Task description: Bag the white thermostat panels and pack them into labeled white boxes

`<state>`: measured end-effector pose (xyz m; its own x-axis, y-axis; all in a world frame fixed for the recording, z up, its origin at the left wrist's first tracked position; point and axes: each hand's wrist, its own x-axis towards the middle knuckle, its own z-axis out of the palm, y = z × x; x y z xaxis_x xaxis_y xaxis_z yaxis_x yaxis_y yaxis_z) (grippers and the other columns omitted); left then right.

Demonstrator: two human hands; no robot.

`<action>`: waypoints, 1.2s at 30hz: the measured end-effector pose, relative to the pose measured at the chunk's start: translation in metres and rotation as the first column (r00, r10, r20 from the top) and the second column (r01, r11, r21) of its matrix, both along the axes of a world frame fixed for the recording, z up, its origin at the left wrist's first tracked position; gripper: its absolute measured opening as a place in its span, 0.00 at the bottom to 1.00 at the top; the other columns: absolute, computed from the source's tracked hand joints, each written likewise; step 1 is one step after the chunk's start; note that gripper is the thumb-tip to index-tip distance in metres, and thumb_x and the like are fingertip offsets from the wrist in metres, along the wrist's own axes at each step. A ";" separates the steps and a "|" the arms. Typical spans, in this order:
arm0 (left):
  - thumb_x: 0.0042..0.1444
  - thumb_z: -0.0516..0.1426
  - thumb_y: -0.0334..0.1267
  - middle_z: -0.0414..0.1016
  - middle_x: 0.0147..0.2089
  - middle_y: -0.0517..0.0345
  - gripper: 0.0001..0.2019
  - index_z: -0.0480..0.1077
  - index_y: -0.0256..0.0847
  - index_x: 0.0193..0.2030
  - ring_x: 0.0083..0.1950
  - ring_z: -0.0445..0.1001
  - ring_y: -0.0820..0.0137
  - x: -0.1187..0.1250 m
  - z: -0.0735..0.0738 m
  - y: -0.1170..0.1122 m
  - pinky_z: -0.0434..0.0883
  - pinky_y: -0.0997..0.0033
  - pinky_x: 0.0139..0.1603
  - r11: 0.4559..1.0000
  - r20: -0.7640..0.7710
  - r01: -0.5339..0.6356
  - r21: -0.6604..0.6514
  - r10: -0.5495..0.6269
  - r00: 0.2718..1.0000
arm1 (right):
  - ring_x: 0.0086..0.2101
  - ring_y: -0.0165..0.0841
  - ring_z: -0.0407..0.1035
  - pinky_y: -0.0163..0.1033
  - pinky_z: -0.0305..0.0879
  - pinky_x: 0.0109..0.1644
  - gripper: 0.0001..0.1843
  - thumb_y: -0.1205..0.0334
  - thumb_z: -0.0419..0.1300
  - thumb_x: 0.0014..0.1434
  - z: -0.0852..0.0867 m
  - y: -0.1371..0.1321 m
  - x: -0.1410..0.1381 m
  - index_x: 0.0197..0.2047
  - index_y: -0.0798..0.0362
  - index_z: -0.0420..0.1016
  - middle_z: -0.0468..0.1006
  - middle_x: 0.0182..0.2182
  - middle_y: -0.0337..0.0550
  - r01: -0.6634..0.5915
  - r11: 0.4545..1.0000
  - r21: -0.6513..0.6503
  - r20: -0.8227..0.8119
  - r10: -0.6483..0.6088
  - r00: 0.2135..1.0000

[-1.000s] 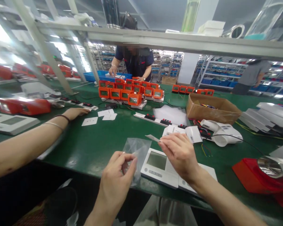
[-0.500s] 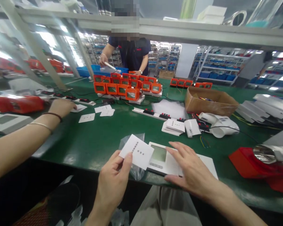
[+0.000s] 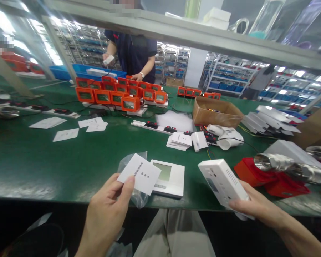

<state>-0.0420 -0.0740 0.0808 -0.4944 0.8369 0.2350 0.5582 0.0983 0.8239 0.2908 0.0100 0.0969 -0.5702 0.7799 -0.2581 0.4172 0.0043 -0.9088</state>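
My left hand (image 3: pixel 109 203) pinches a white printed leaflet (image 3: pixel 140 175) together with a clear plastic bag (image 3: pixel 139 198), just above the front of the green table. Right of the leaflet lies a white device with a grey screen and small buttons (image 3: pixel 173 178), its left side partly hidden by the paper. My right hand (image 3: pixel 256 207) grips a white box-shaped device (image 3: pixel 223 182), held tilted over the table's front edge; slots and small openings show on its faces. Fingers beneath that device are hidden.
Loose leaflets (image 3: pixel 66 134) lie at left, with a leaflet stack (image 3: pixel 180 140) at centre. Orange-framed lamps (image 3: pixel 130 103) stand in rows before a co-worker (image 3: pixel 135 53). A cardboard box (image 3: pixel 216 113), white rolls (image 3: pixel 230 138) and red units with metal cylinders (image 3: pixel 273 166) occupy the right.
My right hand has moved right and now holds the white box-shaped device, away from the screen device. The neighbour's arm at left has gone from view. The camera has turned right.
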 end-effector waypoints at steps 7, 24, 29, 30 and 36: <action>0.54 0.54 0.51 0.75 0.36 0.59 0.17 0.74 0.41 0.25 0.33 0.73 0.71 0.005 -0.001 0.004 0.69 0.79 0.32 0.999 0.020 0.034 0.042 -0.035 0.999 | 0.51 0.52 0.68 0.54 0.63 0.53 0.34 0.55 0.61 0.46 -0.005 0.005 -0.033 0.56 0.57 0.69 0.72 0.54 0.57 -0.136 0.873 -0.468 -0.551 -0.168 0.817; 0.61 0.46 0.50 0.77 0.38 0.53 0.22 0.74 0.38 0.46 0.39 0.72 0.64 0.004 -0.006 0.000 0.69 0.67 0.42 0.948 0.624 0.232 0.219 -0.319 0.714 | 0.61 0.52 0.50 0.60 0.54 0.61 0.49 0.65 0.62 0.45 -0.022 -0.011 -0.171 0.69 0.50 0.46 0.51 0.63 0.58 -0.219 0.514 0.830 0.201 0.091 0.975; 0.56 0.53 0.58 0.78 0.38 0.51 0.27 0.73 0.35 0.46 0.38 0.74 0.62 -0.002 -0.020 -0.001 0.69 0.65 0.45 0.936 0.701 0.301 0.182 -0.338 0.628 | 0.60 0.55 0.51 0.62 0.54 0.59 0.46 0.57 0.65 0.48 -0.016 -0.009 -0.172 0.67 0.47 0.52 0.51 0.63 0.58 -0.261 0.416 0.871 0.253 0.075 0.965; 0.54 0.55 0.55 0.78 0.36 0.53 0.23 0.74 0.35 0.44 0.37 0.73 0.64 -0.002 -0.023 -0.001 0.69 0.67 0.43 0.956 0.684 0.251 0.150 -0.283 0.672 | 0.60 0.55 0.50 0.62 0.53 0.60 0.46 0.54 0.66 0.48 -0.015 -0.008 -0.172 0.67 0.47 0.52 0.51 0.64 0.57 -0.249 0.430 0.868 0.231 0.095 0.968; 0.54 0.54 0.56 0.74 0.31 0.54 0.23 0.73 0.34 0.33 0.34 0.72 0.64 -0.001 -0.035 -0.007 0.70 0.69 0.34 0.997 0.604 -0.071 0.042 0.031 0.796 | 0.53 0.45 0.65 0.54 0.60 0.58 0.40 0.49 0.63 0.54 -0.014 -0.004 -0.170 0.65 0.50 0.53 0.68 0.56 0.53 0.308 0.902 0.304 -0.388 -0.178 0.905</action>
